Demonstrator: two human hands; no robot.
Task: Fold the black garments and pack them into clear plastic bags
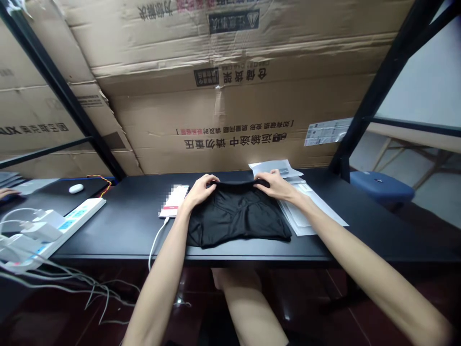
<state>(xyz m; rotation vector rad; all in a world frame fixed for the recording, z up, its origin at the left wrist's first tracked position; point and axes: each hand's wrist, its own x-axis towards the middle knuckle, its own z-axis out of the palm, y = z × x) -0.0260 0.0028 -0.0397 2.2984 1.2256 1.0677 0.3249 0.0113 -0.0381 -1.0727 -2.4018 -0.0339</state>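
A pair of black shorts (pixel 239 216) lies spread on the dark desk (pixel 126 235), with the waistband at the far side and the leg ends toward me. My left hand (pixel 202 191) pinches the left end of the waistband between thumb and fingers. At the other end, my right hand (pixel 272 185) is closed on the waistband too. Between the two hands the band is stretched straight and slightly raised. Some fingertips are hidden behind the fabric.
A phone (pixel 175 199) on a white cable lies left of the shorts. Papers (pixel 306 206) sit under my right forearm. A power strip (pixel 72 223) with several chargers stands at left, near a white earbud case (pixel 76 189). Cardboard (pixel 223 105) walls the back. Another person's hand (pixel 7 193) shows far left.
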